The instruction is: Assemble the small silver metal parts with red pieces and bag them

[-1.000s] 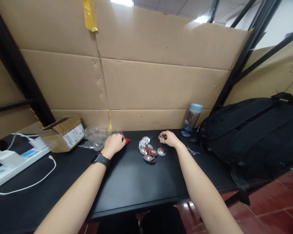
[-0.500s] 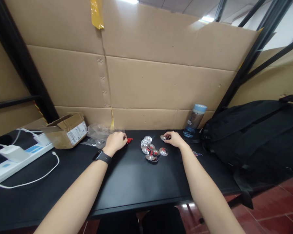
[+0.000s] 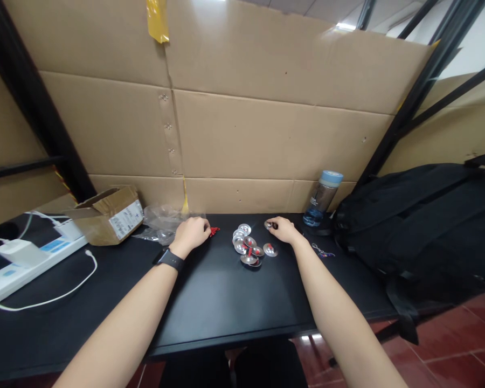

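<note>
Clock centred on the disc pile (image 3: pixel 248 260), 12 toward the cardboard wall (image 3: pixel 234 145). Pile sits mid-table (image 3: pixel 218 302): silver discs overlapping, too stacked to count.

Your right hand (image 3: pixel 282 229) is at 2 o'clock, thumb and fingers drawn in on a metal disc (image 3: pixel 268 225). Reads as a pinch; can't tell if it's off the surface. Your left hand (image 3: pixel 193 233) is at 10, fingers curled, nearly closed, at a red bundle (image 3: pixel 214 231) poking out by the fingertips. Can't tell if you're gripping or just touching it.

Progress, my read: partway. Done: one disc under your right fingers, clear of the pile, and a lone disc (image 3: pixel 270 249) at 3, just beside the pile, red piece on it. Several piled discs show red too. Left: the bulk, bunched and unsorted. Discs at the pile's 11 to 12 show plain silver; whether red is hidden there, can't tell.

Around you: open carton (image 3: pixel 107 218) at 10, far out; bottle (image 3: pixel 322 198) at 2, beyond your right hand.
</note>
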Motion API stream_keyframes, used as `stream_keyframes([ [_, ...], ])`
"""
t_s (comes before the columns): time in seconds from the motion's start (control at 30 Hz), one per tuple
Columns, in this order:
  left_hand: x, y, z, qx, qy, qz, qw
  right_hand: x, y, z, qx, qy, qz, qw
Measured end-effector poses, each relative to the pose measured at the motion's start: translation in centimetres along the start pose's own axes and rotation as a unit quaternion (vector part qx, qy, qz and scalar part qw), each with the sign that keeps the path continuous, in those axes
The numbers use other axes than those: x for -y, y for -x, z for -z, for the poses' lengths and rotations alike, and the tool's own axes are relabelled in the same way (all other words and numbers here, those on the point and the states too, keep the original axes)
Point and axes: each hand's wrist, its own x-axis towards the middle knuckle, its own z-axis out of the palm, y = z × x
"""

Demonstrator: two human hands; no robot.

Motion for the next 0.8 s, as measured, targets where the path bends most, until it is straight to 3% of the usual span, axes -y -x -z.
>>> stream_keyframes([
  [0.2, 0.0, 0.0, 0.0, -0.007, 0.002, 0.001, 1.0, 1.5, 0.4, 0.9, -0.036, -0.031, 0.022, 0.999],
  [0.27, -0.1, 0.0, 0.0, -0.006, 0.002, -0.002, 1.0, 2.5, 0.7, 1.2, 0.012, -0.102, 0.075, 0.992],
  [0.37, -0.1, 0.1, 0.0, -0.008, -0.001, -0.01, 1.0, 4.4, 1.2, 1.3, 0.144, -0.186, 0.151, 0.96],
  [0.43, -0.2, 0.1, 0.0, -0.009, -0.003, -0.013, 1.0, 5.6, 1.5, 1.1, 0.176, -0.201, 0.166, 0.949],
  [0.6, -0.3, 0.0, -0.1, -0.019, 0.001, -0.018, 1.0, 7.2, 1.8, 0.2, 0.152, -0.191, 0.188, 0.951],
  [0.8, -1.0, -0.1, 0.1, -0.036, 0.046, -0.058, 0.997, 6.6, 1.9, 0.7, 0.081, -0.163, 0.182, 0.966],
])
